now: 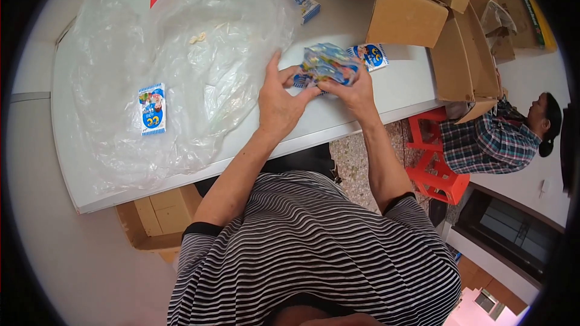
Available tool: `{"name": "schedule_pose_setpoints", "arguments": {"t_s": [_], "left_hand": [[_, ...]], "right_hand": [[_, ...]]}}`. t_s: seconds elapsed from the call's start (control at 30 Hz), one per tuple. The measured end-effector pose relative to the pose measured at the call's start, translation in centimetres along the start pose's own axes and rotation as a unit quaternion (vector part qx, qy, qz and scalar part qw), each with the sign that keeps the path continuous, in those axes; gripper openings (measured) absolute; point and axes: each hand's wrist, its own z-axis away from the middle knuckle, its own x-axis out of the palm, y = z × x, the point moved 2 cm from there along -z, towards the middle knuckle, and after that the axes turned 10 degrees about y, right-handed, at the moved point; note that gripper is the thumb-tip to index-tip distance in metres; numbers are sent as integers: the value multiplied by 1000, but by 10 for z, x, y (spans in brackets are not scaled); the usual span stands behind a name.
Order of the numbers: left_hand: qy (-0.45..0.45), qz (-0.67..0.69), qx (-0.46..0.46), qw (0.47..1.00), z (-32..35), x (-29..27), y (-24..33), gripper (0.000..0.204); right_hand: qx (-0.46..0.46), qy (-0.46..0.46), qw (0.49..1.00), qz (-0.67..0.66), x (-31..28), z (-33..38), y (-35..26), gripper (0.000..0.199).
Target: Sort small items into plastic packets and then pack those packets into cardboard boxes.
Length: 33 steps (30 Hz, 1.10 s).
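Between my two hands, above the white table (406, 90), is a bundle of small blue printed packets (328, 62), blurred in part. My left hand (283, 98) grips its left side, thumb along the lower edge. On its right side, my right hand (356, 92) has its fingers and thumb closed. How many packets are in the bundle I cannot tell. Just behind my right hand lies another blue-and-white packet (370, 55). Farther back is a similar packet (299, 1), tilted. To the left, one more packet (152, 109) rests on a large clear plastic bag (208, 78).
Small pale crumbs (197, 38) show on the bag. An open cardboard box (408, 15) stands at the back right, with more cartons (462, 54) beside it. Below the table edge sits a cardboard box (163, 220). Red stools (436, 175) and a seated person (501, 136) are at the right.
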Motion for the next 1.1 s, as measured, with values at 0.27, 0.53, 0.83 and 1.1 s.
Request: {"name": "schedule_pose_setpoints", "arguments": {"t_s": [0.27, 0.53, 0.83, 1.1], "left_hand": [[-131, 8, 264, 955, -13, 6, -3, 63], [-228, 9, 178, 957, -14, 25, -12, 64], [-185, 84, 153, 967, -7, 18, 6, 60], [-207, 61, 98, 972, -21, 27, -30, 61]], "right_hand": [[-40, -72, 997, -4, -26, 7, -14, 81], [-75, -122, 990, 2, -28, -8, -8, 76], [-7, -97, 984, -152, -24, -2, -18, 73], [30, -128, 990, -52, -24, -10, 0, 59]]}}
